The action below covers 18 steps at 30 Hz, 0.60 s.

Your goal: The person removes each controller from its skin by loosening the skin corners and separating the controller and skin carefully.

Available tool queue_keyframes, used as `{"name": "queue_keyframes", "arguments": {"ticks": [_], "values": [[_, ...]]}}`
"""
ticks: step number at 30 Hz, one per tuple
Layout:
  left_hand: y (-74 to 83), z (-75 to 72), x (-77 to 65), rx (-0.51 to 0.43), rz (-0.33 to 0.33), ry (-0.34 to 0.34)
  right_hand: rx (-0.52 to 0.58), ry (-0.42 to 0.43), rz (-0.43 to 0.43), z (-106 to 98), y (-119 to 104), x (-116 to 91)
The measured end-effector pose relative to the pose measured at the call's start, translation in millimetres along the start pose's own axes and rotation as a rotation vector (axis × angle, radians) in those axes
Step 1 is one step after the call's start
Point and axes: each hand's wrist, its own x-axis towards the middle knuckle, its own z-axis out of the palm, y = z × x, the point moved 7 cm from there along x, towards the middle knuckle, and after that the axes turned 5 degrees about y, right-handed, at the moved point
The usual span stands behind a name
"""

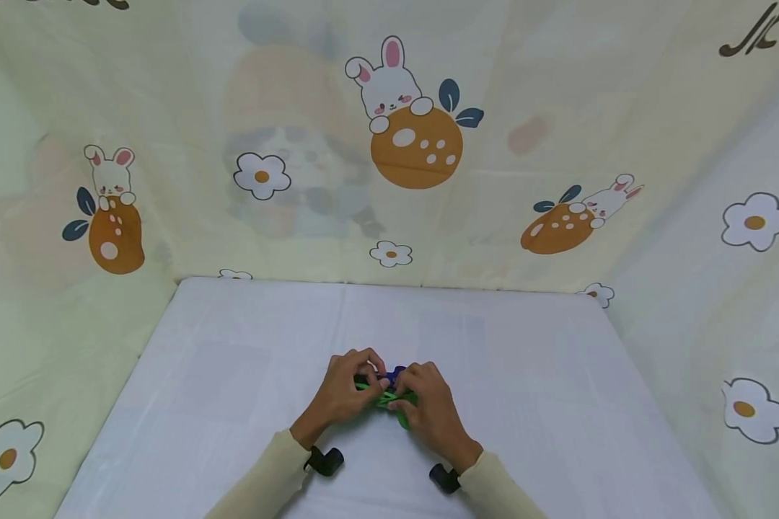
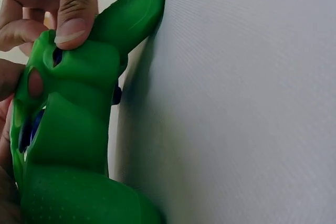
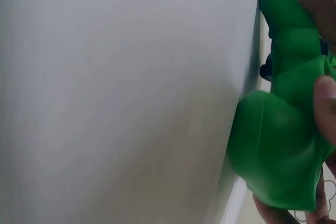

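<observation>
A green silicone cover (image 2: pixel 73 124) with a dotted grip is stretched over a blue game controller (image 1: pixel 394 375). Blue shows at the far side in the head view and through openings in the cover in the left wrist view. My left hand (image 1: pixel 340 389) pinches the cover's left part with bent fingers. On the right part, my right hand (image 1: pixel 431 400) grips the cover, its thumb (image 2: pixel 73 19) pressing near an opening. In the right wrist view a rounded green grip end (image 3: pixel 273 145) bulges close to the tabletop. Fingers hide much of the controller's upper side.
A white cloth-covered table (image 1: pixel 234 404) lies under both hands. Cream curtains with rabbit and flower prints (image 1: pixel 415 144) rise behind and at both sides. Black wrist cameras (image 1: pixel 327 461) sit at the sleeve cuffs, low over the cloth.
</observation>
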Motion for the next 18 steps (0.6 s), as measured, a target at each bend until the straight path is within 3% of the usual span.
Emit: {"name": "queue_keyframes", "arguments": {"ticks": [6, 13, 18], "values": [[-0.2, 0.2, -1.5, 0.009, -0.075, -0.039, 0.019, 0.054, -0.082, -4.2, -10.9, -1.6], [-7.7, -0.4, -2.7, -0.041, -0.109, -0.064, 0.192, -0.031, 0.071, -1.4, 8.5, 0.2], [-6.4, -2.2, -2.0, -0.031, -0.081, -0.049, 0.218, -0.037, 0.113, -3.2, 16.4, -0.5]]}}
